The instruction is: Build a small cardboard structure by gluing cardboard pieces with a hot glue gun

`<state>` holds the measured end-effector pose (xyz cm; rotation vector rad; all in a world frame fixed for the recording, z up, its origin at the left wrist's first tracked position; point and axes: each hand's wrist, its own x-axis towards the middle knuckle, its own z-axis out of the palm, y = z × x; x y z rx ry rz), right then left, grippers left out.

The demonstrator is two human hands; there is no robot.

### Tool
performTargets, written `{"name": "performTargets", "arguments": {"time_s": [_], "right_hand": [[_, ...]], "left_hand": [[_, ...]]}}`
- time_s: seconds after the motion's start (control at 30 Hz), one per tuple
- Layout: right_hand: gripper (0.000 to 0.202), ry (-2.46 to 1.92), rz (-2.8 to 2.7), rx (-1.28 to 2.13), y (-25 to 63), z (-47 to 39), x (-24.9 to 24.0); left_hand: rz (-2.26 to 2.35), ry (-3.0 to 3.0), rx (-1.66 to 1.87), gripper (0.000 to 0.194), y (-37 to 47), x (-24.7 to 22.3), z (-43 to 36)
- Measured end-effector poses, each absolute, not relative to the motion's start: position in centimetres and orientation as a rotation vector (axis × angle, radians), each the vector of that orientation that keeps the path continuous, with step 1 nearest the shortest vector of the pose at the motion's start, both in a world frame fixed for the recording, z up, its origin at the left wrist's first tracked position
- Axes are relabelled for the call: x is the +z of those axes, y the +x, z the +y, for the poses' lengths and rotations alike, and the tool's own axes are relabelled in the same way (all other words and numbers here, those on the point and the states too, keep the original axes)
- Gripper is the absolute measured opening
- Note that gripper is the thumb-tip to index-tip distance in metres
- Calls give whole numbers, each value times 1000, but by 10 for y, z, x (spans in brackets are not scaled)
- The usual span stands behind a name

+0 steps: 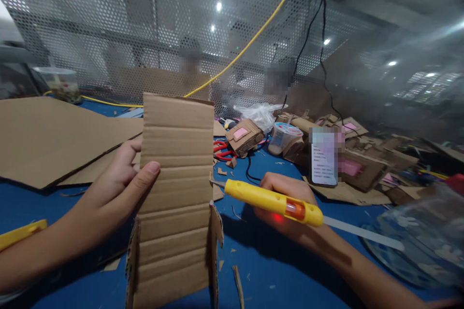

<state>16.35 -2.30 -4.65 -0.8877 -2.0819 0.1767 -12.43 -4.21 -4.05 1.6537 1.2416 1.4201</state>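
My left hand [126, 178] grips the left edge of a creased cardboard strip [176, 164], its thumb flat on the front face. The strip stands upright, and its lower part has side walls, the right one [216, 231] with a ragged cut edge. In my right hand [286, 193] is a yellow hot glue gun [268, 200]. A white glue stick [362, 232] sticks out of its back end. The nozzle points left, at the strip's right edge. Whether it touches the edge I cannot tell. A red glow shows under the gun's body.
Flat cardboard sheets [65, 140] lie at left, near a yellow tool [23, 234]. Behind are a small cardboard box [244, 136], red-handled pliers [223, 149] and a plastic cup [284, 137]. A phone [324, 161] leans against cardboard pieces at right. A clear plastic container [416, 241] sits front right.
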Motion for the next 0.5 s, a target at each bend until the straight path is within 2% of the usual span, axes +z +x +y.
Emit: {"name": "performTargets", "arguments": {"time_s": [0.5], "right_hand": [[25, -913, -2100, 240, 163, -22, -45]], "left_hand": [[1152, 1644, 1394, 44, -128, -47, -41]]}}
